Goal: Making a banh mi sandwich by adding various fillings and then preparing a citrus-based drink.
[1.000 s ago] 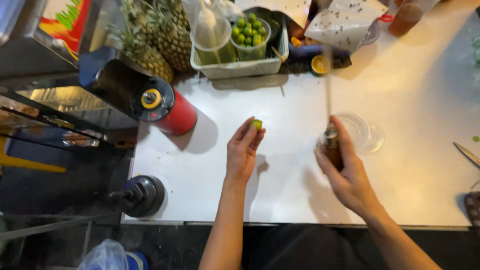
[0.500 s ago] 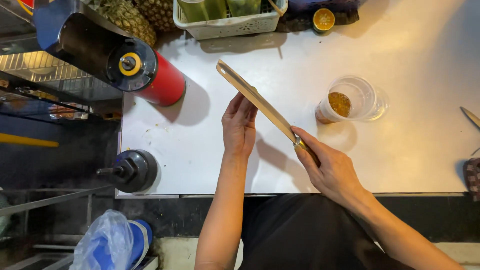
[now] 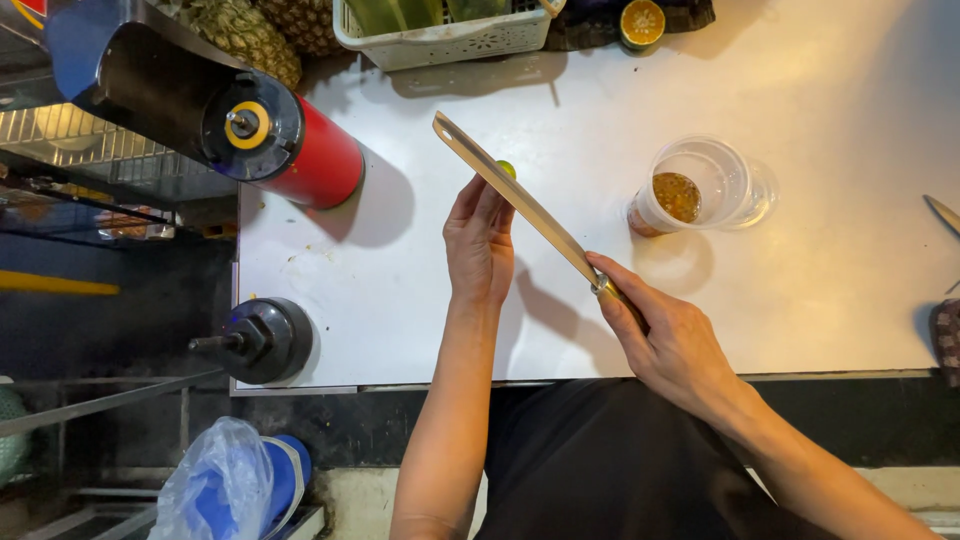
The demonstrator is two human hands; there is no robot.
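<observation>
My left hand point(image 3: 480, 245) rests on the white table point(image 3: 820, 290), its fingertips pinching a small green lime point(image 3: 507, 168) against the surface. My right hand point(image 3: 665, 335) grips the handle of a long knife point(image 3: 520, 205). The blade slants up and to the left, passing over my left fingers, with its tip beyond the lime. A clear plastic cup point(image 3: 700, 190) holding brownish-orange pulp stands to the right of the blade.
A red and black cylinder machine point(image 3: 260, 140) lies at the table's left. A white basket point(image 3: 445, 35) and pineapples point(image 3: 250, 35) sit at the back, beside a halved orange fruit point(image 3: 641, 22). A black knob point(image 3: 262, 340) marks the front-left corner. Another blade tip point(image 3: 940, 212) shows far right.
My right hand left the cup and now holds the knife, raised over the lime. The view has dropped lower and closer; my left hand stays on the lime.
</observation>
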